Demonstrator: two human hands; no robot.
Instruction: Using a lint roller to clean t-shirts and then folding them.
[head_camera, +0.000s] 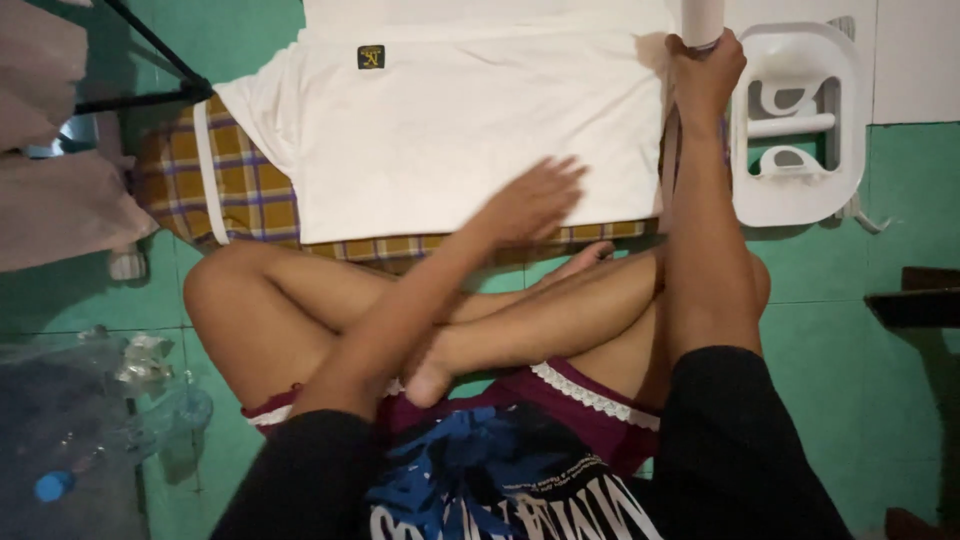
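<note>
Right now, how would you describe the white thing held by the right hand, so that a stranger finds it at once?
Start at the green tiled floor and find the white garment spread on a checked cloth. At the garment's far right corner, the right hand grips a white handle. It rises out of the picture, unlike the flat garment and the white plastic rack beside it.

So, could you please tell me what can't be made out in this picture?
- White object in the right hand: cut off by the top edge, head view.
- Left hand on the white cloth: motion-blurred, fingers unclear.
- Plaid cloth: mostly hidden under the white cloth.
- Bag contents: dim, unclear.
</note>
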